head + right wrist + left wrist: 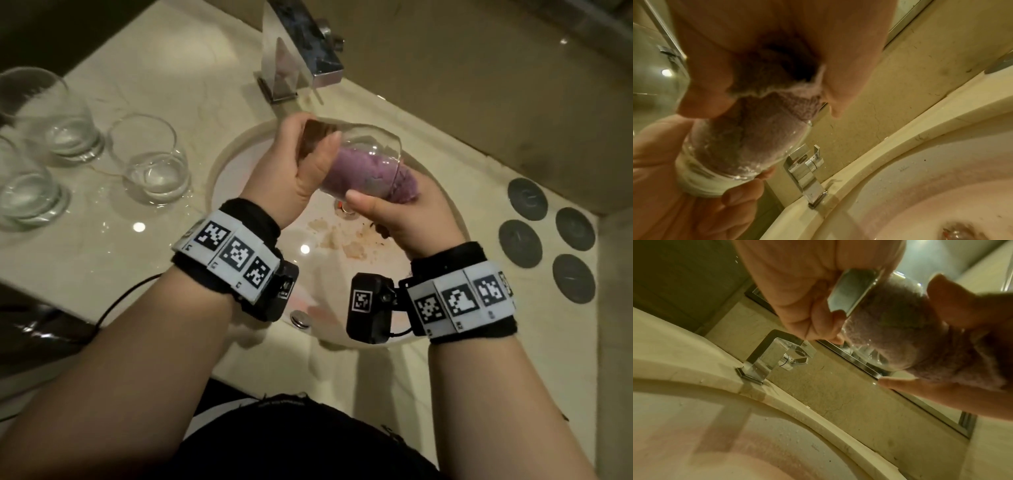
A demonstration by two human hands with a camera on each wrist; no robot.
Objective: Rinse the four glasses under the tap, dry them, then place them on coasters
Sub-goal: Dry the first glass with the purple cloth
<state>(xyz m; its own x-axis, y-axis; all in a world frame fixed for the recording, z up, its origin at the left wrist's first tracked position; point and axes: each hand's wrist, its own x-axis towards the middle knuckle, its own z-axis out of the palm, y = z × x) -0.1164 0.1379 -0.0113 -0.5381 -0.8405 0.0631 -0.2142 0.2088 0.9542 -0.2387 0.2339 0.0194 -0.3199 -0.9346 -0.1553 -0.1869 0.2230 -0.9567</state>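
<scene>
Over the sink my left hand grips the thick base of a clear glass lying on its side, mouth to the right. A purple cloth fills the glass, and my right hand holds the bunched cloth at the mouth. The left wrist view shows the glass base in my curled fingers and the cloth inside. From the right wrist, the cloth is packed into the glass. Three more glasses stand upright on the counter at left. Several dark round coasters lie at right.
A square chrome tap stands behind the round basin; no water stream is visible. Brownish residue lies near the drain. The marble counter runs on both sides, with a wall behind it. A black cable hangs at the left counter edge.
</scene>
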